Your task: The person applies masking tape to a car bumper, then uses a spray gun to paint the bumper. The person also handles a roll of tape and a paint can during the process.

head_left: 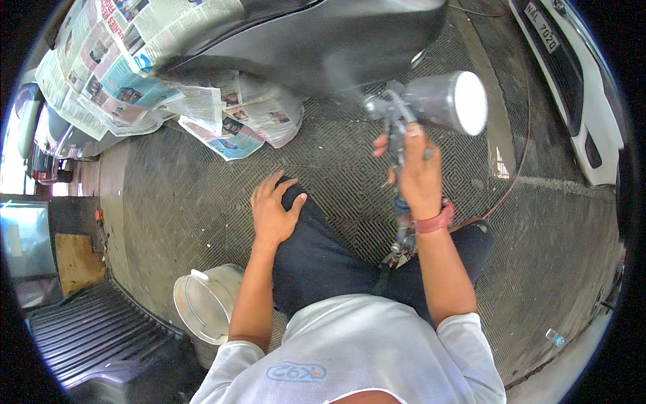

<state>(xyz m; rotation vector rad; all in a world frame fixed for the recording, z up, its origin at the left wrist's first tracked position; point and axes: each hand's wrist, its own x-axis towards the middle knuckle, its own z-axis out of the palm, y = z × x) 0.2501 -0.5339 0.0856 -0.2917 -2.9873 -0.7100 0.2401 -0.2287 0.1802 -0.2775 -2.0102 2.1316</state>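
Note:
In my right hand (418, 168) is a spray gun (397, 114), its fingers wrapped round the handle. The gun's grey cup (437, 101) with a white end points off to the right. Its nozzle faces a dark car panel (316, 54) at the top, and a faint mist hangs between them. A red band circles my right wrist. My left hand (274, 205) rests on my left knee with its fingers spread, holding nothing. Newspaper sheets (108, 74) cover the car's left part, and more newspaper (245, 121) hangs down below the panel.
A thin hose (515, 178) runs along the floor on the right. A white bucket (202, 303) stands by my left elbow, near a black ribbed truck-bed part (87, 337). A white car (579, 87) is at the far right. A plastic bottle (556, 337) lies at lower right.

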